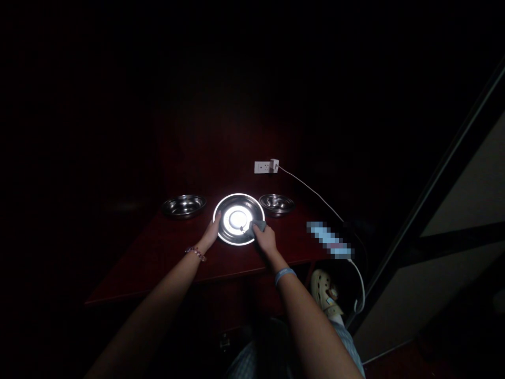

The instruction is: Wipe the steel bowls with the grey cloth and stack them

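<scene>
A round, shiny metal dish (225, 231) is held over the dark red table, its inside facing me and glaring with reflected light. My left hand (211, 230) grips the dish's left rim, thumb on the inner side and the other fingers hidden behind. In my right hand (265, 238) is a bunched grey cloth (257, 227), closed in the fingers and laid against the lower right inside of the dish. One metal bowl (184, 207) rests to the left of the dish. Stacked metal bowls (276, 204), as it appears, sit just to its right.
The red table (165, 271) has its front edge close to me. A white charger (274, 166) sits in the wall socket (261, 167), its cable (311, 188) running down to a blurred blue item (330, 240) at the right. Below that, a clog (324, 289) shows beside the table.
</scene>
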The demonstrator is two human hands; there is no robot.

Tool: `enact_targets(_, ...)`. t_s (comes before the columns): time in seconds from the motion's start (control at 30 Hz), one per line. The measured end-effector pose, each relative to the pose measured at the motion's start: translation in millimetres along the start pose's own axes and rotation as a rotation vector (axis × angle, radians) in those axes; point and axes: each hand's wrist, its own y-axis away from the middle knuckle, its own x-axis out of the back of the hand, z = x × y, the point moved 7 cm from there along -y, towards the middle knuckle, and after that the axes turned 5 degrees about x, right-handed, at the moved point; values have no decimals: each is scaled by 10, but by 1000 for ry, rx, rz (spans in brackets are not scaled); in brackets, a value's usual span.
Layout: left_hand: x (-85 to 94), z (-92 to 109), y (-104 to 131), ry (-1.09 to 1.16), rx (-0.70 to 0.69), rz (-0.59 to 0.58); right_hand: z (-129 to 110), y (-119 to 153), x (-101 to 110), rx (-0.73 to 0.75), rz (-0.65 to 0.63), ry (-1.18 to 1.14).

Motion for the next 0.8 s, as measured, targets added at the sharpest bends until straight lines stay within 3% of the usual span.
enact_targets(0.4, 1, 37, 59, -73, 70, 73, 9, -4, 1, 12, 7, 2)
enact_targets(0.8, 17, 14, 38, -80, 65, 53, 22, -8, -9, 2, 4, -12)
